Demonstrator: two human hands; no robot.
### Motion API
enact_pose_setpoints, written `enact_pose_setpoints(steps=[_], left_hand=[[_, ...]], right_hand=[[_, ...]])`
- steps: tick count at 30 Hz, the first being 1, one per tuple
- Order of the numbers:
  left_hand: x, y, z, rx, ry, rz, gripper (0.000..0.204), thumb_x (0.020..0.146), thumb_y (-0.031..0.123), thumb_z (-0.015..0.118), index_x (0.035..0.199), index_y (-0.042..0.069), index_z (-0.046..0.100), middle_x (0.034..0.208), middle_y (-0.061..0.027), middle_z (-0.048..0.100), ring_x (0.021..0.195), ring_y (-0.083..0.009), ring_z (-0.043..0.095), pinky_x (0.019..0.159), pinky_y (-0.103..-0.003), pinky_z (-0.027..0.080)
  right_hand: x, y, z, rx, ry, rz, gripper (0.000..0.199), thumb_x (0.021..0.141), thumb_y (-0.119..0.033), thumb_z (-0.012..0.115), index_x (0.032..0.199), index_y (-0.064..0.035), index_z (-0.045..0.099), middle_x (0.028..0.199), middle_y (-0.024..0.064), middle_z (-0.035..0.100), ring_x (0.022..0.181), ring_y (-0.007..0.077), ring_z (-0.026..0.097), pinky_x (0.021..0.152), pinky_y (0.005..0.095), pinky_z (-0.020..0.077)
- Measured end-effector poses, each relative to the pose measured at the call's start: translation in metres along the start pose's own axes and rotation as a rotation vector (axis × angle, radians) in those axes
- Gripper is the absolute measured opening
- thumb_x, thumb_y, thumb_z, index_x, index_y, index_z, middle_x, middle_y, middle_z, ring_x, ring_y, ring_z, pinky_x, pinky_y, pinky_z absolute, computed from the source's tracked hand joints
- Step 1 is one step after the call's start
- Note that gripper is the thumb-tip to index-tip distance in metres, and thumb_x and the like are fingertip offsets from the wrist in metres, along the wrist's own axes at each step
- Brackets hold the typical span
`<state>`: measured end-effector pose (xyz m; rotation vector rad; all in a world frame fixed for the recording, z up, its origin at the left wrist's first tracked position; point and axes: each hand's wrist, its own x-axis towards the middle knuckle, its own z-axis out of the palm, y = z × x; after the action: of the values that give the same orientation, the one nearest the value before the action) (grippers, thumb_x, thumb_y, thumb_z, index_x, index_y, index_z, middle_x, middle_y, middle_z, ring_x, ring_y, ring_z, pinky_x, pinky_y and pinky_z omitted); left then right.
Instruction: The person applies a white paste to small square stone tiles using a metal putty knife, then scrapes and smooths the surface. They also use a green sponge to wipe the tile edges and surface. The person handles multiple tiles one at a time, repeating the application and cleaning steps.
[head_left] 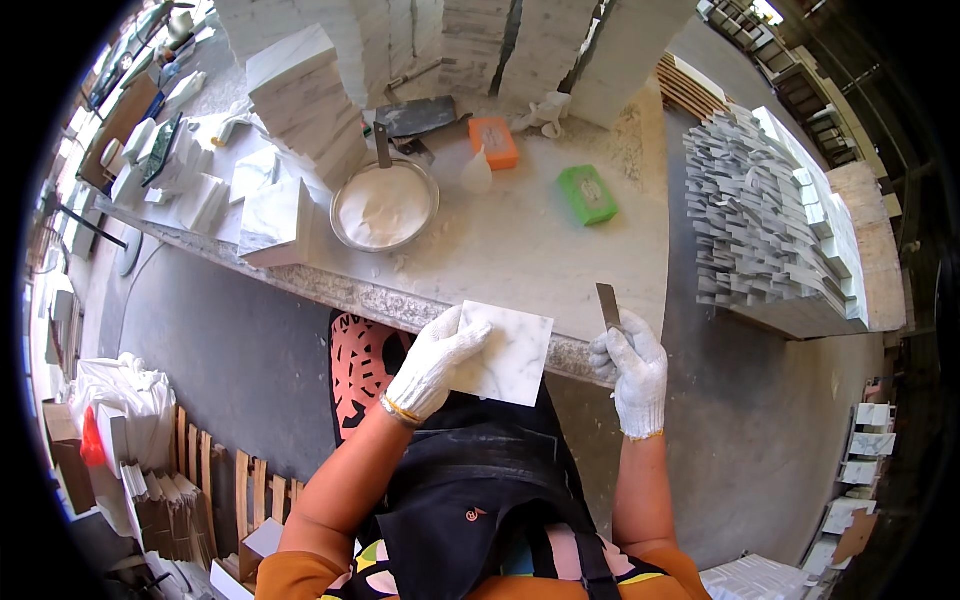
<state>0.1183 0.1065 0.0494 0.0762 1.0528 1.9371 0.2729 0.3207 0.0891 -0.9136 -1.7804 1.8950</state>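
My left hand (pixel 428 368), in a white knit glove, grips a square white marble tile (pixel 508 352) by its left edge, thumb on the grey-veined face. The tile is held tilted over my lap at the table's front edge. My gloved right hand (pixel 634 368) is closed round a flat, dark metal blade (pixel 607 304), like a putty knife, which points up and away from me. Blade and tile are apart. Beyond them on the table (pixel 520 265) stands a round metal bowl (pixel 345 228) of white paste or powder (pixel 385 208), with a dark flat tool (pixel 382 146) upright at its far rim.
A green block (pixel 587 195) and an orange block (pixel 494 143) lie on the table. Stacked marble tiles (pixel 305 110) rise behind the bowl, with loose tiles (pixel 275 220) to its left. On the right, a pallet holds many thin stone pieces (pixel 750 205). Wooden slats (pixel 192 460) stand at lower left.
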Motion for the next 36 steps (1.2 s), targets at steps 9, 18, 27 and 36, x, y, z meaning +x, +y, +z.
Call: enact_pose_setpoints(steps=[9,18,27,36], left_hand=[[-0.01,0.004,-0.016,-0.031,0.011,0.039,0.031,0.098,0.02,0.068,0.122,0.001,0.061,0.111,-0.0067,0.069,0.102,-0.0155,0.065,0.093,-0.031,0.051],[-0.036,0.01,-0.056,0.01,0.049,0.108,0.036,0.098,0.025,0.071,0.122,0.002,0.059,0.111,-0.0054,0.068,0.1,-0.015,0.065,0.09,-0.031,0.052],[-0.08,0.014,-0.095,-0.279,0.149,0.009,0.06,0.088,0.018,0.078,0.138,0.001,0.051,0.126,-0.0113,0.066,0.112,-0.0251,0.068,0.094,-0.042,0.06],[-0.072,0.002,-0.108,-0.348,0.099,-0.025,0.06,0.087,0.015,0.078,0.139,-0.002,0.052,0.128,-0.0139,0.065,0.114,-0.029,0.067,0.099,-0.043,0.056]], right_hand=[[0.011,-0.009,0.025,-0.04,-0.048,-0.014,0.035,0.1,-0.009,0.065,0.133,0.0027,0.063,0.092,0.0088,0.071,0.075,0.0102,0.064,0.064,0.0237,0.0518],[0.048,-0.035,0.124,-0.237,-0.319,-0.157,0.037,0.097,-0.006,0.068,0.134,-0.0032,0.066,0.1,0.0068,0.073,0.083,0.007,0.067,0.07,0.0236,0.056],[0.107,-0.025,0.249,-1.183,-0.444,-0.521,0.027,0.096,-0.03,0.057,0.116,-0.022,0.072,0.102,0.0138,0.075,0.094,0.0355,0.071,0.082,0.0496,0.0557],[0.133,-0.045,0.134,-1.177,-0.005,-0.539,0.049,0.093,-0.051,0.064,0.125,-0.0147,0.069,0.107,0.0178,0.072,0.099,0.0367,0.069,0.084,0.0471,0.0551]])
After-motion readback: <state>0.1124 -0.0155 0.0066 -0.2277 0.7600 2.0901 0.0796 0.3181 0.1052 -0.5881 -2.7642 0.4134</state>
